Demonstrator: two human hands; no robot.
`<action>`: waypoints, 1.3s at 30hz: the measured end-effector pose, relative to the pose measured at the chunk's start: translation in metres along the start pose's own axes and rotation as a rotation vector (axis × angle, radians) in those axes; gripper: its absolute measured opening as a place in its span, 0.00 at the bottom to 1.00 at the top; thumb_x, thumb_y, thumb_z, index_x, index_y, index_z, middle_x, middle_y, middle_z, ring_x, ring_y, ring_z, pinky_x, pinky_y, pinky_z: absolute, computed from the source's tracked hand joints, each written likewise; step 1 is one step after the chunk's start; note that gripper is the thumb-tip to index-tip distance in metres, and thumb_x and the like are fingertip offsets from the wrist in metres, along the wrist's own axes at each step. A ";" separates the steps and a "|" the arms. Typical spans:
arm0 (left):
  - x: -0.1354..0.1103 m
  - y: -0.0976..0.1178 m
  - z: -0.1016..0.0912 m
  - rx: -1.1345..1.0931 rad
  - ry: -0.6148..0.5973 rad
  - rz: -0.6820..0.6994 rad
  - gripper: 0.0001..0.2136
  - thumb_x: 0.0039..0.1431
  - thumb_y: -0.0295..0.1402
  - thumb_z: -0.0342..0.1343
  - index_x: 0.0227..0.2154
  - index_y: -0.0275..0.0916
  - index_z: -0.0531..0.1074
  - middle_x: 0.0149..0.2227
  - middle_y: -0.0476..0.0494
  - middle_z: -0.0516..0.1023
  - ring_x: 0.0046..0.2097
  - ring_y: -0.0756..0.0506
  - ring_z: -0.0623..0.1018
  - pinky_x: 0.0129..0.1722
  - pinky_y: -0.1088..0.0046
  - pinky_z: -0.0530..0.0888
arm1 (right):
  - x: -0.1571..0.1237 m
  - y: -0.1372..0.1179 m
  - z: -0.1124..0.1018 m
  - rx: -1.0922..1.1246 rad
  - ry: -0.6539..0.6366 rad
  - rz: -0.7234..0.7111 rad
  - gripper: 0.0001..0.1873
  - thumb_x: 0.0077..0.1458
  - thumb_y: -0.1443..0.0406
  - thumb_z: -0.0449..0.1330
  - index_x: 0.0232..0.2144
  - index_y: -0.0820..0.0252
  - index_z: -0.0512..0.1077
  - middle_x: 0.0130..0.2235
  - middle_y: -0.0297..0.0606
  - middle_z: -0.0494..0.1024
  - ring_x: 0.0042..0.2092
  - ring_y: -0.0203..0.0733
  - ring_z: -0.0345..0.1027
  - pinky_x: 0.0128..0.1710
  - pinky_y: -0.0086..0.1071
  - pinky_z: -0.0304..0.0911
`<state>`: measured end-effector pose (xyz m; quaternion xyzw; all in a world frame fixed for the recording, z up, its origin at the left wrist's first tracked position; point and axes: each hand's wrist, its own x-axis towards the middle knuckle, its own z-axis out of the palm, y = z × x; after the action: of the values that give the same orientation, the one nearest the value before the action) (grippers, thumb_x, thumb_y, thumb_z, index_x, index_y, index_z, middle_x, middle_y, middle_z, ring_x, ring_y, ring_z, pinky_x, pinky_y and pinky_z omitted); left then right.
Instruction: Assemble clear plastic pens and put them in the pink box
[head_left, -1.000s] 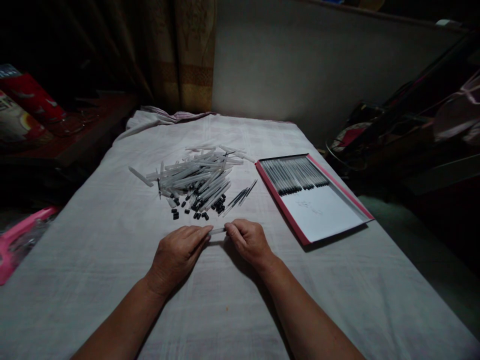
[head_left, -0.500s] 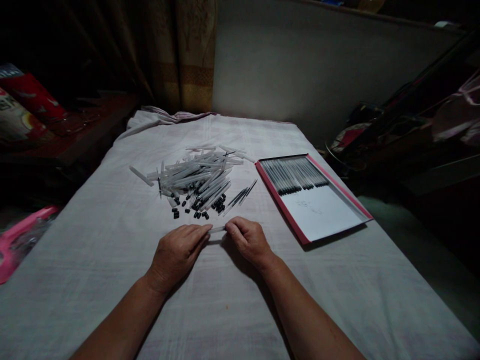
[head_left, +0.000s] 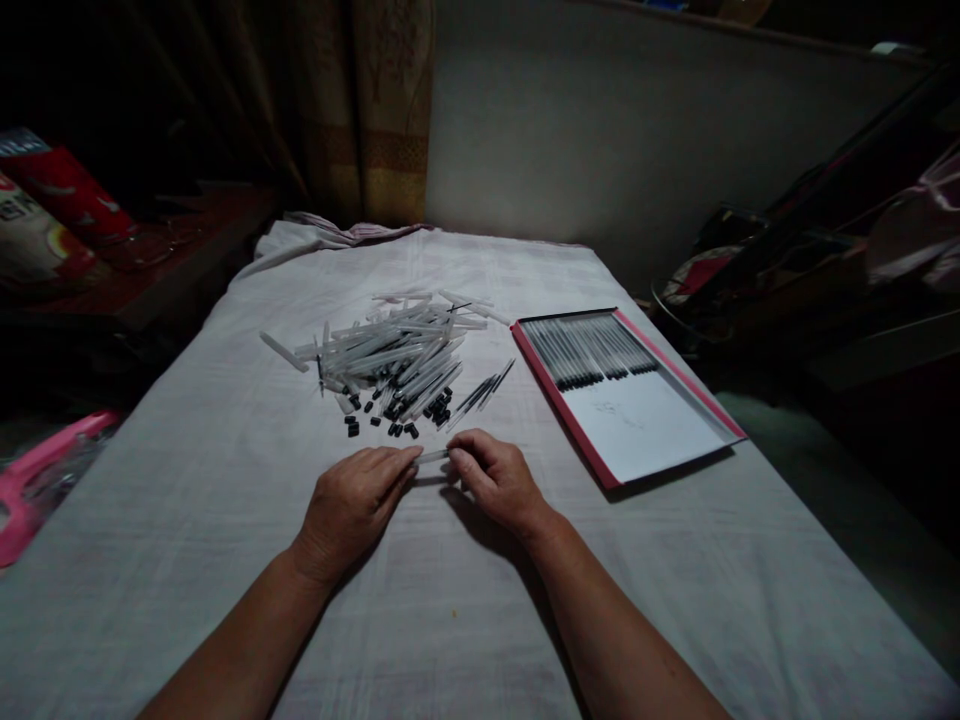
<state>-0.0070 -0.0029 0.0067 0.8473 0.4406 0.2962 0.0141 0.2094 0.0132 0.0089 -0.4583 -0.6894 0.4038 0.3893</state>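
Between my two hands runs a thin, translucent pen (head_left: 433,457), held level a little above the cloth. My left hand (head_left: 360,500) is closed on one end of it, and most of that end is hidden under the fingers. At the other end, the thumb and forefinger of my right hand (head_left: 496,478) pinch the pen near a dark tip. Just beyond the hands lies a heap of clear pen barrels (head_left: 397,350), with small black caps (head_left: 439,405) scattered at its near side. Several dark, slim refills (head_left: 482,393) lie to the right of the heap.
On the right, a red-edged shallow box (head_left: 566,420) holds a row of pens (head_left: 589,350) along its far part. A white sheet (head_left: 225,480) covers the surface. A pink plastic object (head_left: 22,495) stands off the left edge, and red packages (head_left: 67,195) sit on a dark side table.
My right hand's fingers have shifted slightly at the dark-tipped end of the pen. My left hand keeps its hold, and the heap and box are unchanged.
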 end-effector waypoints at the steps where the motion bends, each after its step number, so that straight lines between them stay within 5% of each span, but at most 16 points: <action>1: 0.000 0.000 0.000 0.003 0.006 0.001 0.12 0.68 0.35 0.50 0.48 0.39 0.75 0.39 0.42 0.83 0.39 0.45 0.81 0.39 0.69 0.76 | 0.000 0.000 -0.001 0.012 -0.010 -0.006 0.07 0.60 0.63 0.56 0.39 0.56 0.72 0.27 0.32 0.76 0.28 0.38 0.69 0.32 0.30 0.63; 4: 0.000 0.000 0.000 0.008 0.012 0.005 0.12 0.69 0.35 0.49 0.48 0.39 0.75 0.39 0.42 0.83 0.39 0.45 0.82 0.38 0.70 0.76 | -0.001 0.001 -0.001 -0.002 0.005 -0.042 0.09 0.57 0.65 0.58 0.42 0.56 0.73 0.30 0.33 0.78 0.31 0.38 0.71 0.34 0.31 0.64; 10: 0.001 0.001 -0.001 0.003 0.009 0.009 0.12 0.68 0.35 0.50 0.47 0.39 0.75 0.39 0.43 0.83 0.38 0.45 0.81 0.38 0.70 0.76 | 0.000 0.002 0.000 -0.044 -0.006 -0.006 0.10 0.62 0.61 0.54 0.31 0.57 0.72 0.27 0.34 0.76 0.30 0.37 0.69 0.32 0.30 0.63; 15: 0.001 0.002 -0.001 0.003 0.015 0.010 0.11 0.68 0.35 0.50 0.47 0.37 0.75 0.38 0.43 0.83 0.38 0.45 0.81 0.37 0.70 0.76 | 0.000 0.002 0.000 -0.054 -0.009 -0.043 0.08 0.58 0.64 0.57 0.40 0.57 0.71 0.28 0.32 0.75 0.29 0.36 0.69 0.32 0.29 0.63; 20: 0.001 0.001 0.000 -0.003 0.021 0.010 0.11 0.68 0.35 0.50 0.47 0.38 0.75 0.39 0.43 0.83 0.38 0.45 0.81 0.38 0.70 0.76 | 0.000 0.002 -0.001 -0.071 -0.008 -0.050 0.08 0.60 0.62 0.54 0.32 0.57 0.70 0.28 0.33 0.75 0.30 0.37 0.68 0.33 0.29 0.63; 25: 0.000 0.000 0.000 -0.018 0.008 -0.005 0.12 0.68 0.35 0.50 0.47 0.39 0.75 0.39 0.43 0.83 0.39 0.45 0.81 0.38 0.70 0.76 | 0.000 0.002 -0.002 -0.049 -0.018 -0.047 0.06 0.59 0.64 0.55 0.38 0.57 0.70 0.28 0.32 0.75 0.29 0.36 0.68 0.32 0.29 0.63; 39: -0.001 -0.001 0.001 -0.017 0.016 -0.002 0.12 0.68 0.35 0.50 0.48 0.39 0.75 0.39 0.43 0.83 0.39 0.45 0.81 0.39 0.70 0.76 | 0.000 0.004 -0.001 -0.069 0.013 -0.082 0.05 0.58 0.64 0.56 0.35 0.58 0.71 0.29 0.33 0.75 0.31 0.37 0.69 0.34 0.29 0.63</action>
<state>-0.0072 -0.0029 0.0052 0.8443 0.4390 0.3068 0.0182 0.2112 0.0149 0.0052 -0.4456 -0.7185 0.3605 0.3940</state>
